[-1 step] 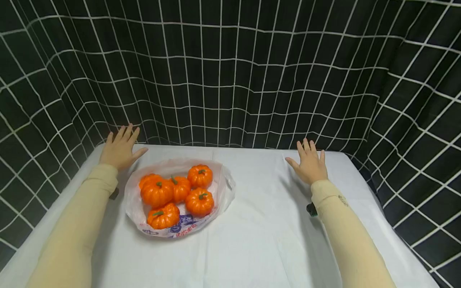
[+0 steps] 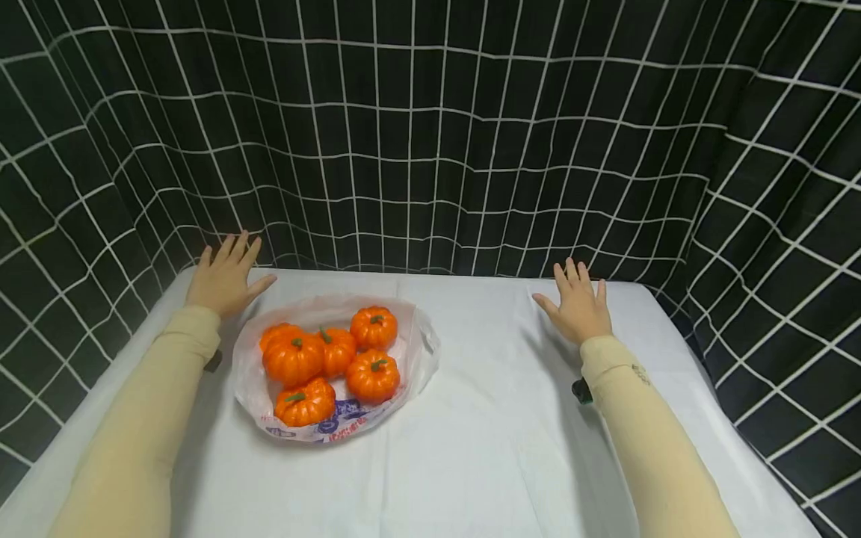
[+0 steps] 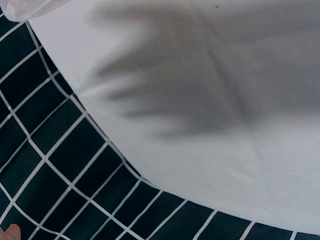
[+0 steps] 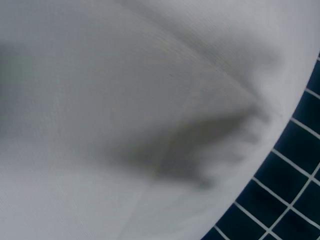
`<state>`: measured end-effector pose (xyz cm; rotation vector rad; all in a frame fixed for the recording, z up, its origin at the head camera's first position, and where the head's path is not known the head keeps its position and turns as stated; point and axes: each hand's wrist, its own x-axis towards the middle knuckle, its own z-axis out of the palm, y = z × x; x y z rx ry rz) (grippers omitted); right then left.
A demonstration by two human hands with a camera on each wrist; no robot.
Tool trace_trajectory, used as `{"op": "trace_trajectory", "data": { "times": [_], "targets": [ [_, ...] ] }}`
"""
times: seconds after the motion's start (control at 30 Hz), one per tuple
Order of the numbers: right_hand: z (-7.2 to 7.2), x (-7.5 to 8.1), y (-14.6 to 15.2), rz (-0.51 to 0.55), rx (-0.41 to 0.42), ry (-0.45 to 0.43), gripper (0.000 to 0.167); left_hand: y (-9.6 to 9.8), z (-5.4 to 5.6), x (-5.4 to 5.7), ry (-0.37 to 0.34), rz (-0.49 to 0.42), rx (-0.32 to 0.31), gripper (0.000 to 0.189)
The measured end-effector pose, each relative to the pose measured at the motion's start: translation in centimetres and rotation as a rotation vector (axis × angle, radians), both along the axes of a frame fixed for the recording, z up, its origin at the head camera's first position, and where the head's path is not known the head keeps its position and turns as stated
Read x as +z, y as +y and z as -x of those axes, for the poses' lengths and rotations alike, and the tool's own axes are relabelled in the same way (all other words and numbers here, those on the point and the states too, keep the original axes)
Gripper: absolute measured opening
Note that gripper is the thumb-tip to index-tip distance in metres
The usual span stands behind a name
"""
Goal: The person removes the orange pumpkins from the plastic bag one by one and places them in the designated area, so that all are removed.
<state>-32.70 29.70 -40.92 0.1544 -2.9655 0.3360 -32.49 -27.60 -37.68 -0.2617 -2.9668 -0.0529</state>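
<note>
In the head view a pale plastic bag [image 2: 420, 366] with blue and red print lies opened out on the white table, left of the middle. Several small orange pumpkins [image 2: 373, 377] with green stems sit in it, one [image 2: 294, 360] raised over its neighbours. My left hand [image 2: 220, 282] hovers beyond the bag's far left side, fingers spread and holding nothing. Far to the right, my right hand [image 2: 580, 308] is held over the tablecloth, also spread and bare. Both wrist views show hand shadows on the cloth; a fingertip [image 3: 11, 233] peeks into the left one.
The white tablecloth [image 2: 484, 426] covers the table. Black fabric with a white grid [image 2: 430, 134] rises behind the far edge and along both sides. A small dark device [image 2: 582, 391] sits under the right wrist.
</note>
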Motion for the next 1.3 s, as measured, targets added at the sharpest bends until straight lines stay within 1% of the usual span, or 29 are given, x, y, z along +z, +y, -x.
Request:
{"op": "trace_trajectory", "data": {
  "times": [0.17, 0.33, 0.47, 0.6, 0.67, 0.83, 1.03, 1.17, 1.3],
  "targets": [
    [0.0, -0.1, -0.4, 0.003, 0.012, -0.008, 0.083, -0.1, -0.1, 0.1, -0.003, 0.003, 0.004, 0.081],
    [0.0, -0.4, -0.6, -0.002, 0.025, -0.013, 0.085, 0.0, -0.3, 0.4, -0.01, 0.002, -0.008, 0.081],
    [-0.1, -0.6, -0.9, 0.004, 0.064, -0.008, 0.085, 0.1, -0.6, 0.8, -0.007, 0.014, -0.014, 0.078],
    [-0.3, -1.0, -1.1, 0.008, 0.103, -0.018, 0.085, 0.1, -0.9, 0.9, -0.01, 0.035, -0.022, 0.075],
    [-0.6, -1.3, -1.2, 0.016, 0.115, -0.032, 0.087, 0.0, -1.1, 0.8, -0.019, 0.022, -0.03, 0.075],
    [-1.2, -1.8, -1.3, 0.039, 0.136, -0.068, 0.091, -0.3, -1.6, 0.4, -0.039, -0.049, -0.046, 0.075],
    [-1.9, -2.3, -1.6, 0.063, 0.15, -0.066, 0.091, -0.9, -2.5, -0.1, -0.061, -0.079, -0.054, 0.075],
    [-2.3, -2.5, -2.2, 0.09, 0.171, -0.067, 0.093, -1.2, -3.3, 0.1, -0.072, -0.126, -0.055, 0.074],
    [-2.8, -2.8, -2.9, 0.111, 0.193, -0.072, 0.095, -1.1, -4.1, 0.4, -0.107, -0.177, -0.051, 0.074]
  ]
}}
